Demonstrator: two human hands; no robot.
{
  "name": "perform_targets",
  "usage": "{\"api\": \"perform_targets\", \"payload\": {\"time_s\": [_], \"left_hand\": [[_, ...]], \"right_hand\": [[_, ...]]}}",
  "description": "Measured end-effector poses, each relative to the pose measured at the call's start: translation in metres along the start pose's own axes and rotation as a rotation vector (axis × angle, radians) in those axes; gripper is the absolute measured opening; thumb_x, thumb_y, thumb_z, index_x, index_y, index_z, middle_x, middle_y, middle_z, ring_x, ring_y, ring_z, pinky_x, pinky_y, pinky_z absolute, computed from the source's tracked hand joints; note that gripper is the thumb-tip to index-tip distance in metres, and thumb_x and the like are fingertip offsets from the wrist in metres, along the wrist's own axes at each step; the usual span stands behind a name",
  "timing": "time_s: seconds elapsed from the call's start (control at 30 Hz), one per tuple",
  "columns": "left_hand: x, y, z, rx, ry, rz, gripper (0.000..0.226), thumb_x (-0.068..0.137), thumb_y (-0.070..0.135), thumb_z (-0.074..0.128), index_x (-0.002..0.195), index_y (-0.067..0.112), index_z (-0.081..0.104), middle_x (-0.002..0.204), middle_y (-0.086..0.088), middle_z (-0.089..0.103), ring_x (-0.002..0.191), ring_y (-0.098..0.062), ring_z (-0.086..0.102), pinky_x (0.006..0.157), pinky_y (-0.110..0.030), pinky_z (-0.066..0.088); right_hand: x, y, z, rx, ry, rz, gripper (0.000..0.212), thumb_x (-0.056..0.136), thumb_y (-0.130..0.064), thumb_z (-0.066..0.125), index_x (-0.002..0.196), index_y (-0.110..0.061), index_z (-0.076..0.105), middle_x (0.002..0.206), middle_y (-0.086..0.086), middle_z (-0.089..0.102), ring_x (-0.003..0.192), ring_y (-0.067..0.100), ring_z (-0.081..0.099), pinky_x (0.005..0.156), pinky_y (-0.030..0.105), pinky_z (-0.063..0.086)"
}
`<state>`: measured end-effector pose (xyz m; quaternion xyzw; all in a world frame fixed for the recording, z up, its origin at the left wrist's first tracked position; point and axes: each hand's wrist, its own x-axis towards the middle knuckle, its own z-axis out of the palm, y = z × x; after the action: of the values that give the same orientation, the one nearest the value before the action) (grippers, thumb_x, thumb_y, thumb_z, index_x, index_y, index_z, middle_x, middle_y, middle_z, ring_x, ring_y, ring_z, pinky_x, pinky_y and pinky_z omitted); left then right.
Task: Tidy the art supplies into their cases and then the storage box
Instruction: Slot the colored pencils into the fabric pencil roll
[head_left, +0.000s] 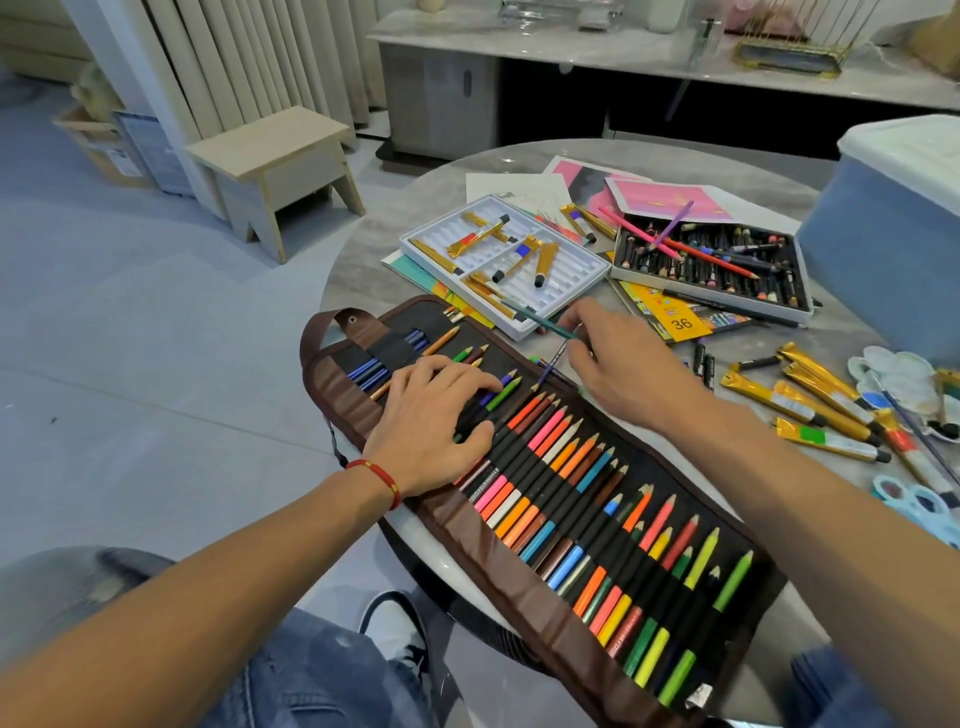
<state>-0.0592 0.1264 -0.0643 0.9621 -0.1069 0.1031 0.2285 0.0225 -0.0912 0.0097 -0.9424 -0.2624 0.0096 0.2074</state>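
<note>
A brown roll-up pencil case (524, 613) lies unrolled across the near side of the round table, with several coloured pencils slotted into its black loops. My left hand (434, 426) rests flat on the pencils near the case's far end. My right hand (618, 364) pinches a blue pencil (557, 358) whose tip points down at the case's upper edge. A white paint tray (582, 273) behind the case holds several gold paint tubes. A black crayon box (709, 265) sits right of the tray. The blue storage box (888, 234) stands at the far right.
Loose gold paint tubes (810, 410), a white palette (898, 379) and brushes lie on the table at the right. Papers and a pink painting (670, 197) lie behind the trays. A wooden stool (275, 166) stands on the floor to the left.
</note>
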Motion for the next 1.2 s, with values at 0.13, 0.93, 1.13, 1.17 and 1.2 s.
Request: {"api": "perform_targets", "payload": {"time_s": [0.13,0.93,1.13,1.17,1.2], "left_hand": [[0.001,0.000,-0.001,-0.049,0.015,-0.018,0.043,0.085,0.045,0.058,0.126,0.033,0.050,0.123,0.010,0.053,0.124,-0.010,0.034,0.107,-0.042,0.028],[0.001,-0.002,0.003,-0.005,0.018,0.011,0.043,0.086,0.047,0.055,0.128,0.034,0.049,0.124,0.011,0.055,0.125,-0.012,0.036,0.102,-0.034,0.021],[0.001,-0.003,0.004,-0.006,0.023,0.007,0.043,0.086,0.048,0.055,0.127,0.035,0.049,0.124,0.012,0.056,0.125,-0.012,0.036,0.103,-0.037,0.025],[0.001,-0.003,0.004,-0.006,0.024,0.008,0.043,0.086,0.048,0.054,0.127,0.035,0.049,0.123,0.012,0.056,0.124,-0.012,0.037,0.102,-0.036,0.025],[0.001,-0.003,0.004,-0.005,0.024,0.010,0.043,0.086,0.048,0.054,0.127,0.035,0.049,0.123,0.012,0.056,0.124,-0.012,0.037,0.102,-0.035,0.025]], "right_hand": [[0.004,0.024,-0.023,-0.167,-0.152,-0.155,0.016,0.098,-0.020,0.060,0.111,-0.026,0.066,0.101,-0.007,0.057,0.102,0.019,0.052,0.086,0.040,0.041],[0.019,0.023,0.014,-0.202,-0.172,-0.214,0.020,0.098,-0.027,0.062,0.112,-0.037,0.072,0.110,-0.003,0.058,0.111,0.021,0.053,0.097,0.049,0.040],[0.025,0.024,0.012,-0.165,-0.198,-0.241,0.021,0.097,-0.025,0.064,0.109,-0.038,0.075,0.105,-0.003,0.058,0.105,0.020,0.055,0.091,0.048,0.044],[0.025,0.024,0.012,-0.167,-0.204,-0.252,0.021,0.097,-0.024,0.063,0.110,-0.037,0.075,0.105,-0.002,0.058,0.105,0.020,0.054,0.091,0.048,0.043],[0.025,0.023,0.012,-0.162,-0.214,-0.262,0.021,0.098,-0.023,0.063,0.110,-0.035,0.076,0.106,-0.001,0.058,0.105,0.020,0.053,0.092,0.047,0.043]]}}
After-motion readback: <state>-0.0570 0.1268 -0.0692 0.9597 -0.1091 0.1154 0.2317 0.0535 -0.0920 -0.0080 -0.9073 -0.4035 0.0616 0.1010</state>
